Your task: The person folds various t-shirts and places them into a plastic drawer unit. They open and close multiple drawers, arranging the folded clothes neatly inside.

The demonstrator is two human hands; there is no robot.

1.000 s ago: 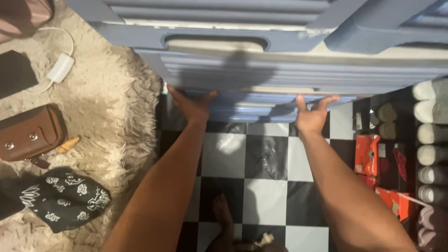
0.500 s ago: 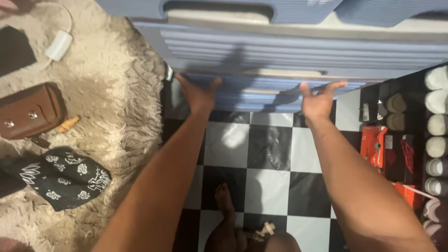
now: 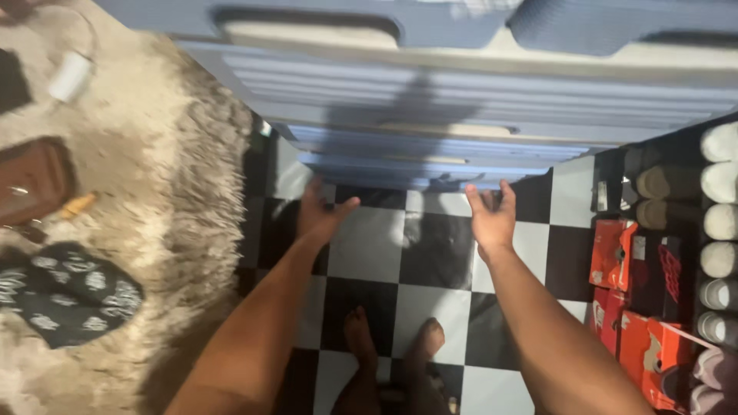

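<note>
A tall blue ribbed plastic drawer unit [image 3: 430, 115] fills the top of the view, seen from above. My left hand [image 3: 321, 214] is open just below its lowest front edge, fingers spread, over the checkered floor. My right hand [image 3: 490, 217] is also open, palm up, fingertips near the unit's bottom edge. Neither hand grips the unit. My bare feet [image 3: 388, 350] stand on the tiles below my arms.
A shaggy beige rug [image 3: 154, 177] lies at left with a brown leather bag [image 3: 34, 180], a black patterned cloth [image 3: 65, 292] and a white charger [image 3: 69, 75]. Orange boxes [image 3: 623, 261] and a row of shoes [image 3: 719, 223] line the right side. Black-and-white tiles [image 3: 430, 253] cover the floor.
Both hands have come off the drawer unit's lower edge and dropped down toward me. The view shifted, and both feet now show.
</note>
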